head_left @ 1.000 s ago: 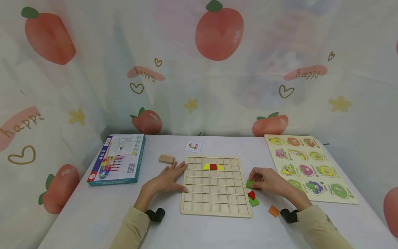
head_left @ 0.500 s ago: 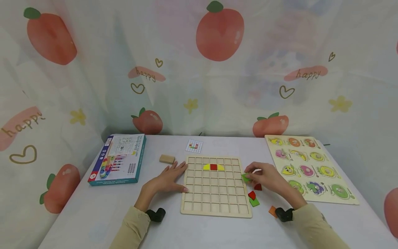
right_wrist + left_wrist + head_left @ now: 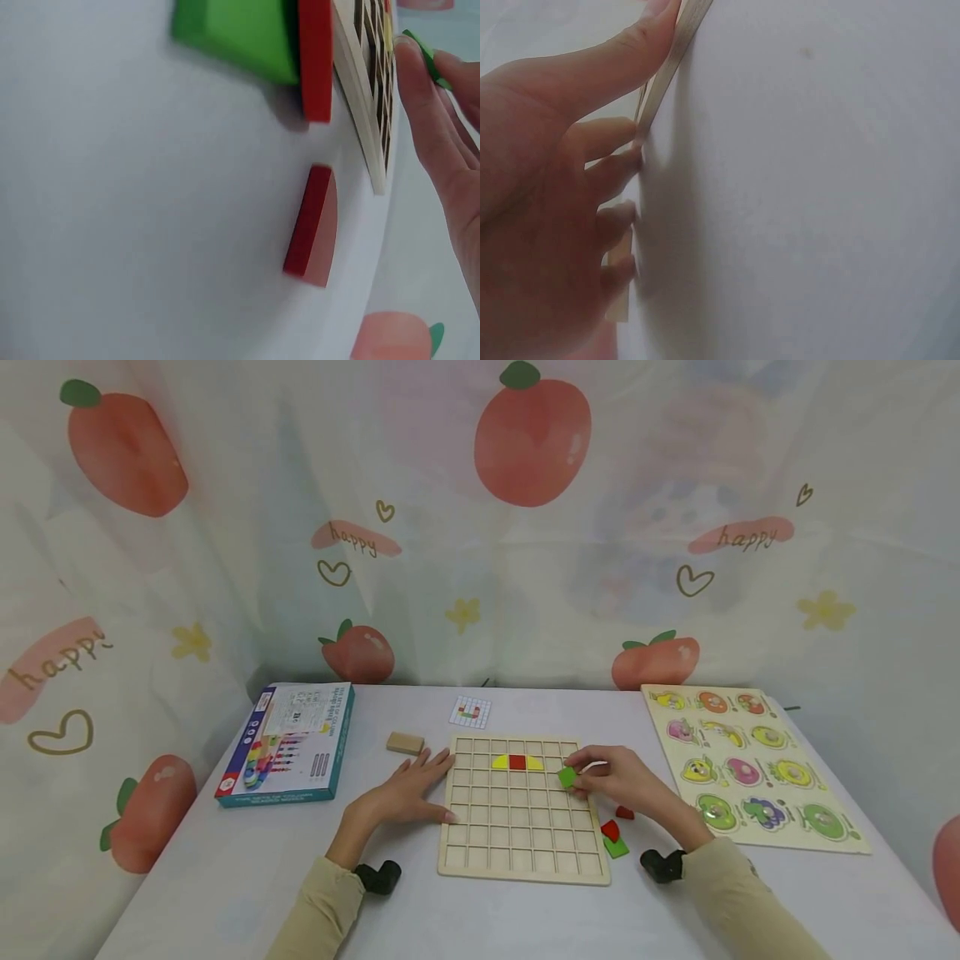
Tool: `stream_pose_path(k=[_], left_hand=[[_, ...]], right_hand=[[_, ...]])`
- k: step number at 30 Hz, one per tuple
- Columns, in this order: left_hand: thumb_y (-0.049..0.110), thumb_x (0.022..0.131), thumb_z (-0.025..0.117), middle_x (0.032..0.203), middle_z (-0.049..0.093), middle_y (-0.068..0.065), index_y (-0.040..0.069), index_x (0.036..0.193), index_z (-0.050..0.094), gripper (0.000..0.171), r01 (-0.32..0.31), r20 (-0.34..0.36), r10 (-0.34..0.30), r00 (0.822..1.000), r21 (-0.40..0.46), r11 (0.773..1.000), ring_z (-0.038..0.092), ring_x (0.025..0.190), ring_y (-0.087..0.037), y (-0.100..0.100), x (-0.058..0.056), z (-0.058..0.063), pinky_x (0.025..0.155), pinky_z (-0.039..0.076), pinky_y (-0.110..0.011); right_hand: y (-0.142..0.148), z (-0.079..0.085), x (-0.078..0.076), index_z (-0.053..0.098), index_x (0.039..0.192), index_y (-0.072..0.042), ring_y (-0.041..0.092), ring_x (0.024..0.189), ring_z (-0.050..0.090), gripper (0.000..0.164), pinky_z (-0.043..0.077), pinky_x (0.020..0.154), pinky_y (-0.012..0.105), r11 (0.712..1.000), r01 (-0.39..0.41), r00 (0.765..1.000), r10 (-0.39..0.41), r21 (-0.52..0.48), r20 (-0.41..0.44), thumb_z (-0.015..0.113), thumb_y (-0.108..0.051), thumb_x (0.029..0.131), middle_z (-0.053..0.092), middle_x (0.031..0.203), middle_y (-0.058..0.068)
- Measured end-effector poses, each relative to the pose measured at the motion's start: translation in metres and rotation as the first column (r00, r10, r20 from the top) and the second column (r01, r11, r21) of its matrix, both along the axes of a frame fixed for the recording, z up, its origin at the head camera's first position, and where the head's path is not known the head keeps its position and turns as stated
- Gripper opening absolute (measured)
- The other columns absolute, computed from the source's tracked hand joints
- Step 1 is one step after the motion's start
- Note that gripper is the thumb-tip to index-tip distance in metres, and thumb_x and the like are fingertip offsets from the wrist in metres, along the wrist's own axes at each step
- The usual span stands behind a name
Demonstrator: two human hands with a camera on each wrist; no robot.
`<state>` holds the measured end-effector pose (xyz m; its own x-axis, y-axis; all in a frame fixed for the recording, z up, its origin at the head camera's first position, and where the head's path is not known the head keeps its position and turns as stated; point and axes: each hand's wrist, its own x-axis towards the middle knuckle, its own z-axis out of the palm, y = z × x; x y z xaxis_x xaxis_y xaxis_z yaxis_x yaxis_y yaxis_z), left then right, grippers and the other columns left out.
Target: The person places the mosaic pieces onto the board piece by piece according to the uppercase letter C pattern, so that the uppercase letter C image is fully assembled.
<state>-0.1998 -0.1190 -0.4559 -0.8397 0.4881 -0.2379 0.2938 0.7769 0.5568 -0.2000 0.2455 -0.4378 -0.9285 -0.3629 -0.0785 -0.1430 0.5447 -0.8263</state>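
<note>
A wooden grid board lies at the middle of the table in the head view. In its upper rows a red square sits between two yellow curved pieces. My right hand pinches a green square block between thumb and fingers, tilted over the board's right side. The right wrist view also shows this green block, edge-on at the fingertips. My left hand lies along the board's left edge, fingers spread, thumb touching the rim; in the left wrist view the thumb meets that rim.
Beside the board's right edge lie a red piece on a green block, and another red piece. A wooden block, a pattern card, a boxed set and a fruit puzzle board lie around.
My right hand has lifted the green block from beside the board and carried it left, over the board. A red piece came into view where the hand was. The left hand stays put.
</note>
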Motion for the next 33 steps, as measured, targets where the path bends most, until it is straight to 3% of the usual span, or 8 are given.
stream_pose_path(k=[9,18,24,33], left_hand=[[0.044,0.088,0.08,0.173,0.018,-0.007,0.011,0.164,0.026,0.099,-0.004,0.005,0.004,1.0,-0.002,1.0,0.002,0.161,-0.033,0.001,-0.001,-0.001,0.13,0.004,-0.055],[0.044,0.088,0.079,0.173,0.018,-0.007,0.011,0.164,0.026,0.098,0.009,-0.003,-0.009,1.0,-0.011,1.0,0.003,0.161,-0.033,-0.001,-0.001,-0.001,0.13,0.005,-0.055],[0.043,0.088,0.08,0.173,0.018,-0.008,0.01,0.164,0.026,0.099,0.008,-0.003,-0.008,1.0,-0.001,1.0,0.002,0.161,-0.034,-0.001,-0.002,-0.001,0.13,0.005,-0.055],[0.043,0.089,0.079,0.173,0.017,-0.006,0.012,0.165,0.025,0.098,0.01,0.002,-0.01,1.0,-0.01,1.0,0.001,0.161,-0.033,-0.001,-0.003,-0.001,0.13,0.003,-0.054]], right_hand=[[-0.018,-0.003,-0.01,0.071,0.124,0.001,0.02,0.093,0.073,0.031,0.062,0.087,0.03,0.998,-0.034,0.999,0.035,0.052,-0.02,0.073,-0.008,0.094,0.072,0.116,0.015],[-0.038,-0.001,-0.016,0.074,0.122,-0.003,0.015,0.087,0.065,0.033,0.056,0.082,0.024,0.992,-0.052,0.997,0.058,0.116,-0.047,0.077,-0.014,0.091,0.075,0.106,0.006],[-0.051,0.001,-0.022,0.076,0.119,-0.004,0.015,0.088,0.065,0.03,0.056,0.082,0.03,0.988,-0.072,0.996,0.079,0.133,-0.049,0.078,-0.014,0.09,0.076,0.105,0.005],[-0.071,0.0,-0.029,0.077,0.115,-0.002,0.013,0.088,0.068,0.029,0.056,0.079,0.028,0.984,-0.132,0.988,0.141,0.122,-0.068,0.081,-0.014,0.089,0.078,0.105,0.008]])
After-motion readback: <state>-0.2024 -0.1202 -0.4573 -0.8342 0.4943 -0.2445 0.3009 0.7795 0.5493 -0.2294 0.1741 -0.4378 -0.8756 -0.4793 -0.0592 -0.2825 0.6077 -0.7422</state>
